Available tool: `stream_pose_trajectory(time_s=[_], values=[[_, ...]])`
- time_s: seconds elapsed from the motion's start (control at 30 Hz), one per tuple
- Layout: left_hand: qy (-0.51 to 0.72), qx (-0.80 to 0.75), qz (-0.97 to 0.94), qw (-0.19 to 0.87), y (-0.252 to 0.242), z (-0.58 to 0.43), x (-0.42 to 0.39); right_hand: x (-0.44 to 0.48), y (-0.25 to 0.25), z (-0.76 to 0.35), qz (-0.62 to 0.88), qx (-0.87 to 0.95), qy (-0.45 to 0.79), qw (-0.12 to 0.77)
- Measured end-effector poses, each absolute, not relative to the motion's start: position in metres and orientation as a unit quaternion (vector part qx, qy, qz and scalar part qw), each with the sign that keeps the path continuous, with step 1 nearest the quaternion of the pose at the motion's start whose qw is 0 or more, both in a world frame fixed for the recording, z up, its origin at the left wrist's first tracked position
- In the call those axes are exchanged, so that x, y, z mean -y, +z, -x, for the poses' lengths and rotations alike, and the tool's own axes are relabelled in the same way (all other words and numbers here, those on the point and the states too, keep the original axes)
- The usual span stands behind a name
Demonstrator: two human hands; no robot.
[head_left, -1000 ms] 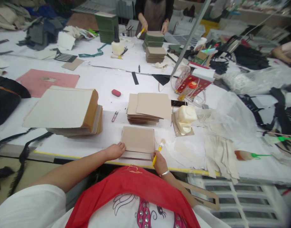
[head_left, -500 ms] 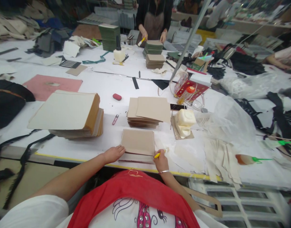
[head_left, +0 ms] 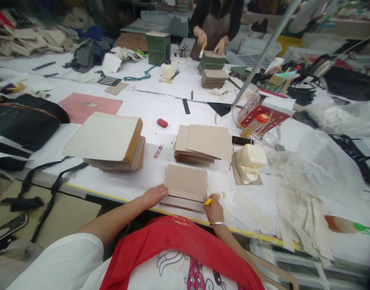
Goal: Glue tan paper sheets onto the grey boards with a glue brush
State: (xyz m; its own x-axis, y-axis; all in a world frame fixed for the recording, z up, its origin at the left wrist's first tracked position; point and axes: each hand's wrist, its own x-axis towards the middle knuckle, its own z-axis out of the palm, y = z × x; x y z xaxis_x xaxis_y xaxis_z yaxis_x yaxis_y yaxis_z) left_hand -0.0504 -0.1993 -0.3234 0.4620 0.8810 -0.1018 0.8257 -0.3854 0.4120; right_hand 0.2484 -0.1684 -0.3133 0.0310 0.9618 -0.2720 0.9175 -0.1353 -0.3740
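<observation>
Around the yellow brush [head_left: 208, 201] curls the right hand [head_left: 215, 210].

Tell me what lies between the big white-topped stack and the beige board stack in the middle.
In the head view, pink-handled snips lie there on the white table, with a red oval item farther back.
</observation>
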Motion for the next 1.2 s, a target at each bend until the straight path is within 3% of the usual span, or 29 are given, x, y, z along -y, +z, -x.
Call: stream_pose_trajectory(time_s=[0.17, 0.37, 0.67, 1.2], values=[[0.243, -0.722, -0.579, 0.292, -0.327, 0.042, 0.206, 0.167, -0.317, -0.244, 0.715, 0.664, 0.217, 0.026], [0.226, -0.776, -0.311, 0.500, -0.328, 0.035, 0.204, 0.164, -0.317, -0.240, 0.715, 0.668, 0.207, -0.011], [0.253, -0.759, -0.200, 0.565, -0.316, 0.031, 0.202, 0.160, -0.321, -0.244, 0.714, 0.659, 0.235, -0.030], [0.349, -0.725, -0.186, 0.564, -0.309, 0.019, 0.182, 0.158, -0.324, -0.249, 0.697, 0.677, 0.233, -0.044]])
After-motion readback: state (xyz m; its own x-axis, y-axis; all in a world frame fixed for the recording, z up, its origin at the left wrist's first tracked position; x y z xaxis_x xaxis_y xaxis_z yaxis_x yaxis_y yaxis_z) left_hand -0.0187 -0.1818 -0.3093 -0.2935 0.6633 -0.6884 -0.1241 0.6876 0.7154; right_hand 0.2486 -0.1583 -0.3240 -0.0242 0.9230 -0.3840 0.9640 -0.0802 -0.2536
